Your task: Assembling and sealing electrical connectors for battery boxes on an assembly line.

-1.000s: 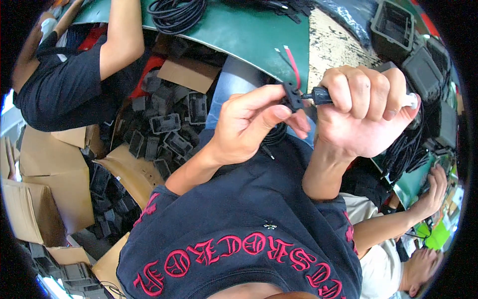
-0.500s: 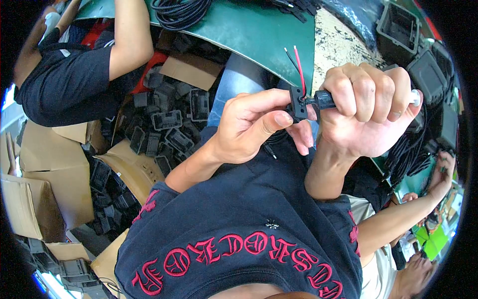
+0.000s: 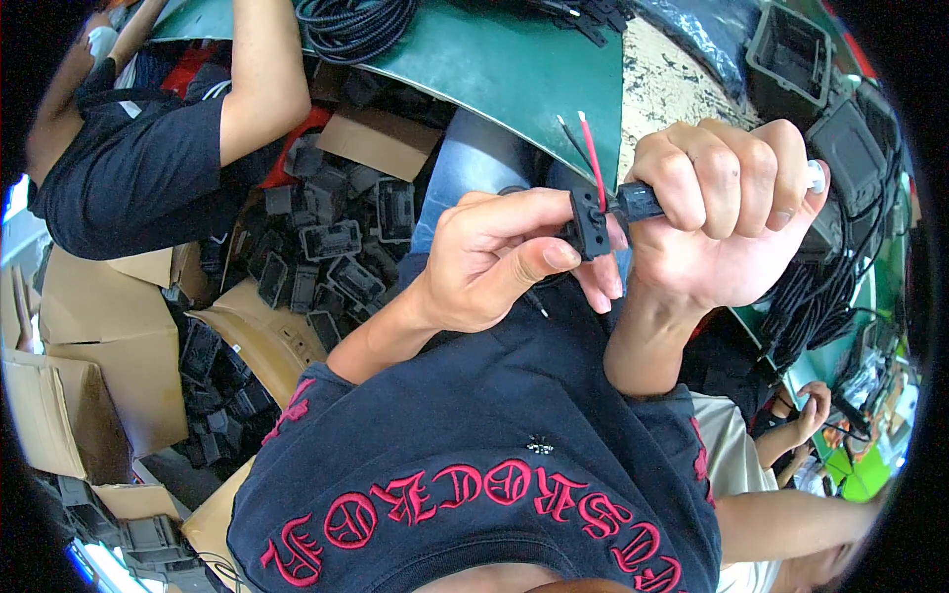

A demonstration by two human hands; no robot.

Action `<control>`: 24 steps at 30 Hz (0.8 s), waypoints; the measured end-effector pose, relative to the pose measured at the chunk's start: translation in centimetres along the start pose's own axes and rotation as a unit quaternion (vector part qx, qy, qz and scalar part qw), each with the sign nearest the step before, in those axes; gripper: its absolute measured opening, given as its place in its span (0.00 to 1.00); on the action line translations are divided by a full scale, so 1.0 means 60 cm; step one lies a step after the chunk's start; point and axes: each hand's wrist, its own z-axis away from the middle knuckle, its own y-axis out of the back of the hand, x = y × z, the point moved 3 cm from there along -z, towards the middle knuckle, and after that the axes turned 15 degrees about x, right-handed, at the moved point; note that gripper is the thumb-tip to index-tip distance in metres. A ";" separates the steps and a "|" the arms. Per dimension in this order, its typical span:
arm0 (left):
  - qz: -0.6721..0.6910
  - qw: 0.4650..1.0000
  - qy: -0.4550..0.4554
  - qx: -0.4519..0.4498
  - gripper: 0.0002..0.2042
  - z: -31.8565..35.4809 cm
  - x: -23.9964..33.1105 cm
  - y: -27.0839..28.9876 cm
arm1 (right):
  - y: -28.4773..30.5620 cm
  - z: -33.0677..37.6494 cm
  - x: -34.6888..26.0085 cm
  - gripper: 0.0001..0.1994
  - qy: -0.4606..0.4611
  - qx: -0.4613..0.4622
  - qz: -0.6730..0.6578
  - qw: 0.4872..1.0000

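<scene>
Black plastic, one rectangular block (image 3: pixel 591 227) beside two thin wires (image 3: pixel 593 158) is pinched in the left hand (image 3: pixel 473 269), fingers of the right hand (image 3: pixel 722 217) clamping one cylindrical tool (image 3: pixel 641 201).

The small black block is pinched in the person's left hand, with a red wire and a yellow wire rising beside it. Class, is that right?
Not quite: the second wire is black, not yellow, as the head view shows. The small black block is pinched in the left hand, with the red wire rising beside it.
</scene>
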 end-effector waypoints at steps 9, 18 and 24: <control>-0.223 0.962 -0.145 0.061 0.13 -0.002 0.021 0.009 | -0.015 0.018 -0.002 0.18 0.035 0.003 0.049 0.998; -0.373 0.867 -0.314 0.102 0.17 -0.003 0.026 0.000 | -0.040 0.062 0.017 0.23 0.243 -0.047 0.222 0.943; -0.385 0.874 -0.283 0.085 0.12 0.000 0.027 0.001 | -0.041 0.066 0.020 0.25 0.258 -0.121 0.252 0.925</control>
